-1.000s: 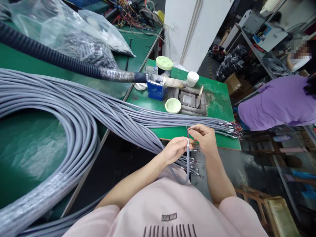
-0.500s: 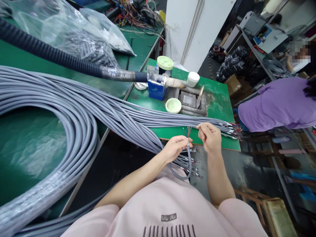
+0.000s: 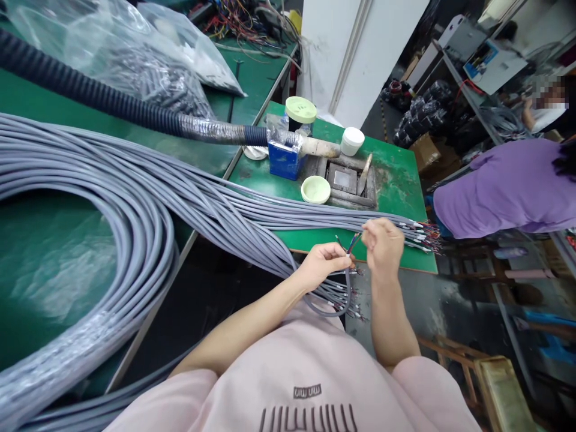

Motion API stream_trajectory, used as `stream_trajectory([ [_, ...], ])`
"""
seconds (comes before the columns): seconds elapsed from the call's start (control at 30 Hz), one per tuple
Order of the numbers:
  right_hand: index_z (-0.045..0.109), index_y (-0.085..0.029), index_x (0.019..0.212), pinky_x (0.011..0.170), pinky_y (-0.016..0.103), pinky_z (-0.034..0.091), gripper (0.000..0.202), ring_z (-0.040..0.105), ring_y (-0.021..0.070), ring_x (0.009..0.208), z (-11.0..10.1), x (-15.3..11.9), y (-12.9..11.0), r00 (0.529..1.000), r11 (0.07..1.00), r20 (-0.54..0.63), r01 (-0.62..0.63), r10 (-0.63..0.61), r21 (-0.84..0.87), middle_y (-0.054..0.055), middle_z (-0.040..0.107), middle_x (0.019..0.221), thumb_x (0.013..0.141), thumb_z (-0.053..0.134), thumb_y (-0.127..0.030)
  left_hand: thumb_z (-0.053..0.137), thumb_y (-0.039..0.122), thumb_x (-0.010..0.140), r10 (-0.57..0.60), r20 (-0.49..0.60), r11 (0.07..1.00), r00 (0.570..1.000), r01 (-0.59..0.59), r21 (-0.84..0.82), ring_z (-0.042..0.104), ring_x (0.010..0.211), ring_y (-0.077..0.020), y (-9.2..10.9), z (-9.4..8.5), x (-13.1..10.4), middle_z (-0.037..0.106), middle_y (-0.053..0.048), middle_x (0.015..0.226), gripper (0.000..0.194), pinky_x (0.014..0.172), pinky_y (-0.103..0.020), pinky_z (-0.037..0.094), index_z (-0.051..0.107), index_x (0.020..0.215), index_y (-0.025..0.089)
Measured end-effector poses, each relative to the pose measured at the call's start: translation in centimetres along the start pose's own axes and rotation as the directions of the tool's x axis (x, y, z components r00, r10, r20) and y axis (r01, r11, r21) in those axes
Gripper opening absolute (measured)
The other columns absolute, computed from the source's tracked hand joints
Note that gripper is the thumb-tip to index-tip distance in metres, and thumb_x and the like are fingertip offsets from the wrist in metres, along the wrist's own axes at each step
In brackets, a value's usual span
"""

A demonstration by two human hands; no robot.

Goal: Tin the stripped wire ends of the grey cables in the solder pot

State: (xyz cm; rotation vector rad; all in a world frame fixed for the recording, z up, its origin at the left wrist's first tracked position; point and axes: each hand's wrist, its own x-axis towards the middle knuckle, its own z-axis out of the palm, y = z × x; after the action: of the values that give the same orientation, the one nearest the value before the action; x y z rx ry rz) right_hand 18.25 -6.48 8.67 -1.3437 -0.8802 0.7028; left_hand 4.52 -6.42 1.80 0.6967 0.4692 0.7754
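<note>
Between thumb and fingers my left hand (image 3: 324,262) pinches the end of a grey cable (image 3: 348,289), which loops down beneath it. Thin coloured wires (image 3: 353,243) fan out from the stripped end, up and to the right. My right hand (image 3: 384,243) is closed in a pinch at the tips of those wires; the fingers hide how many it grips. Behind my hands a bundle of grey cables (image 3: 288,217) runs along the green table (image 3: 396,174), its stripped ends at the right. More cable ends (image 3: 342,295) hang below my left hand.
A solder pot (image 3: 344,180) with a scraper (image 3: 365,174) is set at the table's middle. Around it are a pale green dish (image 3: 315,189), a white tub (image 3: 352,141), a blue box (image 3: 284,161) and a ribbed hose (image 3: 135,117). A person in purple (image 3: 504,189) is at the right.
The wires, upright before, now lean right toward my right hand, whose fingers have come to their tips. My left hand has shifted slightly to the right.
</note>
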Motion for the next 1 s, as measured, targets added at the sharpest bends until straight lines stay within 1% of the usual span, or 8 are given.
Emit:
stream_trajectory([
  [0.07, 0.063, -0.019, 0.061, 0.040, 0.022, 0.022, 0.018, 0.028, 0.0059, 0.036, -0.9, 0.4, -0.7, 0.998, 0.997, -0.034, 0.056, -0.057, -0.044, -0.010, 0.034, 0.038, 0.077, 0.064, -0.028, 0.085, 0.034, 0.061, 0.009, -0.030, 1.000, 1.000, -0.008, 0.025, 0.062, 0.067, -0.0116, -0.1, -0.1, 0.0, 0.070, -0.002, 0.072, 0.028, 0.070, -0.025, 0.046, 0.067, 0.066, 0.013],
  [0.2, 0.069, -0.019, 0.066, 0.045, 0.023, 0.032, 0.017, 0.042, 0.0085, 0.045, -1.7, -1.2, -1.9, 0.972, 0.891, 0.235, 0.127, -0.023, -0.437, -0.004, 0.054, 0.049, 0.076, 0.069, -0.032, 0.085, 0.032, 0.062, 0.083, -0.079, 0.996, 0.993, -0.080, 0.040, 0.059, 0.068, -0.0100, -0.3, -0.3, 0.1, 0.067, -0.001, 0.072, 0.027, 0.071, -0.025, 0.045, 0.066, 0.065, 0.013],
  [0.3, 0.071, -0.020, 0.070, 0.051, 0.023, 0.036, 0.017, 0.046, 0.0097, 0.050, -0.9, -2.7, -1.7, 0.949, 0.816, 0.315, 0.194, -0.016, -0.544, -0.003, 0.059, 0.056, 0.078, 0.069, -0.035, 0.085, 0.032, 0.063, 0.121, -0.061, 0.992, 0.991, -0.118, 0.051, 0.056, 0.067, -0.0101, -0.3, -0.1, 0.2, 0.063, 0.001, 0.068, 0.027, 0.071, -0.026, 0.045, 0.065, 0.064, 0.014],
  [0.4, 0.069, -0.021, 0.067, 0.054, 0.024, 0.038, 0.021, 0.048, 0.0106, 0.052, 0.0, -3.5, -1.1, 0.952, 0.813, 0.293, 0.241, -0.091, -0.529, -0.003, 0.058, 0.056, 0.082, 0.065, -0.034, 0.085, 0.032, 0.062, 0.139, -0.060, 0.988, 0.988, -0.135, 0.071, 0.056, 0.066, -0.0106, -0.3, 0.0, 0.2, 0.062, 0.001, 0.065, 0.028, 0.072, -0.026, 0.045, 0.063, 0.063, 0.014],
  [0.57, 0.073, -0.024, 0.076, 0.061, 0.028, 0.046, 0.012, 0.061, 0.0150, 0.062, 0.2, -4.2, -0.6, 0.939, 0.825, 0.266, 0.323, -0.218, -0.464, 0.000, 0.071, 0.070, 0.083, 0.065, -0.029, 0.086, 0.032, 0.060, 0.155, -0.128, 0.988, 0.980, -0.153, 0.023, 0.054, 0.062, -0.0083, -0.1, -0.3, 0.3, 0.063, 0.002, 0.065, 0.028, 0.067, -0.023, 0.044, 0.066, 0.067, 0.014],
  [0.7, 0.076, -0.027, 0.085, 0.061, 0.029, 0.047, 0.011, 0.062, 0.0152, 0.061, -0.4, -4.8, -0.6, 0.911, 0.778, 0.317, 0.396, -0.265, -0.488, 0.000, 0.071, 0.071, 0.084, 0.065, -0.025, 0.087, 0.033, 0.060, 0.111, -0.147, 0.990, 0.983, -0.123, -0.075, 0.052, 0.052, -0.0057, 0.3, -0.8, 0.4, 0.063, 0.002, 0.061, 0.030, 0.056, -0.020, 0.041, 0.067, 0.070, 0.013],
  [0.87, 0.075, -0.029, 0.092, 0.061, 0.031, 0.048, 0.014, 0.061, 0.0160, 0.062, -1.5, -4.7, -0.5, 0.890, 0.746, 0.338, 0.444, -0.306, -0.497, 0.001, 0.071, 0.073, 0.086, 0.063, -0.024, 0.087, 0.035, 0.061, -0.003, -0.084, 0.956, 0.996, -0.022, -0.294, 0.057, 0.054, -0.0072, 1.2, -1.0, 0.4, 0.069, -0.003, 0.068, 0.033, 0.053, -0.019, 0.045, 0.069, 0.075, 0.012],
  [1.0, 0.072, -0.033, 0.108, 0.065, 0.033, 0.051, 0.028, 0.062, 0.0176, 0.069, -2.3, -4.2, 0.5, 0.815, 0.702, 0.433, 0.563, -0.385, -0.436, 0.002, 0.071, 0.082, 0.086, 0.062, -0.019, 0.086, 0.032, 0.063, -0.029, -0.044, 0.915, 0.999, 0.009, -0.403, 0.061, 0.059, -0.0089, 1.8, -1.2, 0.3, 0.068, -0.003, 0.068, 0.033, 0.053, -0.018, 0.047, 0.071, 0.083, 0.011],
])
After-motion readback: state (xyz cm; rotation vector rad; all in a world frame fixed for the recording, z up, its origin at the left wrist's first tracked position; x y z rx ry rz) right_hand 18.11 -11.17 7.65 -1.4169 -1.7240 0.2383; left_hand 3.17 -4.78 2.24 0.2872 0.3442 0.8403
